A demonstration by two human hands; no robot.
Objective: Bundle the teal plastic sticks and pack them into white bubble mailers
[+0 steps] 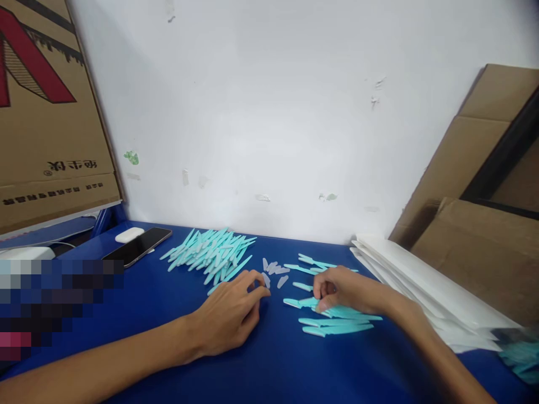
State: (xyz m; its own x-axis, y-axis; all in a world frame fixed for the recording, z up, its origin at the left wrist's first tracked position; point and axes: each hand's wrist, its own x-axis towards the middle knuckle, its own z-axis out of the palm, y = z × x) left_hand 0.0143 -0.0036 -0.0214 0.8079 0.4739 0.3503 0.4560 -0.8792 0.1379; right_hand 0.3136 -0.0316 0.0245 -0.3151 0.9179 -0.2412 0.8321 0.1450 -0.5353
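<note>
Right hand (343, 289), fingers curled over teal tools (345, 329) right of centre, grip impossible to tell; tools' long axes roughly left-right, wider ends leftward, tapered ends rightward. Left hand (233, 311), fingers bent beside small translucent pieces (281, 270), hold likewise unclear. Teal heap (214, 253) left of centre, mostly slanting up rightward, on blue bench (278, 370). Upper left: carton (50, 129), inverted Chinese characters (72, 165), ® mark (48, 173).

1. Your right hand (337, 289) covers parts of the turquoise sticks (343, 329); grip unclear.
2. Your left hand (231, 314): some fingers hidden, hold unclear.
3. Your right forearm (435, 359): cut by bottom edge.
4. Turquoise pile (524, 359) at right edge: blurred, cut off.
5. Pixelated patch (42, 303) hides your phone's (145, 244) near end.
6. Printed box (54, 134): cut off left, top.
</note>
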